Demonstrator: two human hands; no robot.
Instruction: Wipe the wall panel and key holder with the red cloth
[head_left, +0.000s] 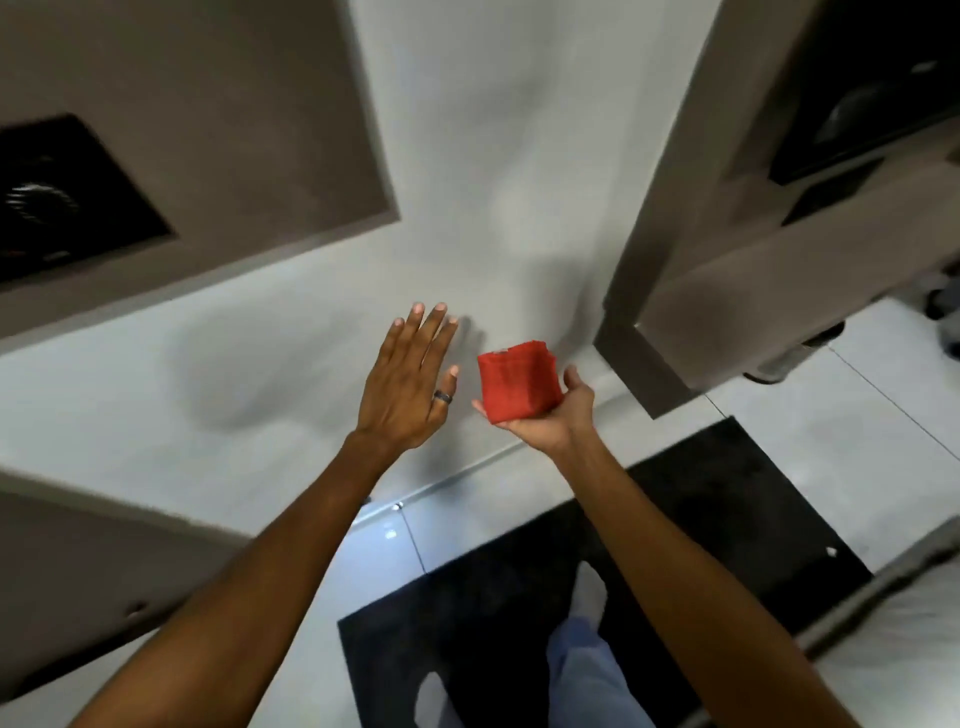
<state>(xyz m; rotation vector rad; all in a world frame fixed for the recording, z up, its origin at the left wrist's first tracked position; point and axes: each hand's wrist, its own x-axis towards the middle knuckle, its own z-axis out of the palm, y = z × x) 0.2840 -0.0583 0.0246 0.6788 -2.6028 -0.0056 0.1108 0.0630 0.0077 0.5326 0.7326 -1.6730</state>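
Near wall (291, 364): R hand (540, 415) cups red cloth (517, 382).

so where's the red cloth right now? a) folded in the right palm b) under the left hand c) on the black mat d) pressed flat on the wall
a: the red cloth sits folded in the upturned right hand, while the left hand is spread open and empty.

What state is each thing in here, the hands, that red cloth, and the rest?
left hand: open, fingers spread, holding nothing
right hand: palm up, cupping the cloth
red cloth: folded into a thick wad, resting on the right palm
ring: worn on a left finger
black mat: flat on the floor
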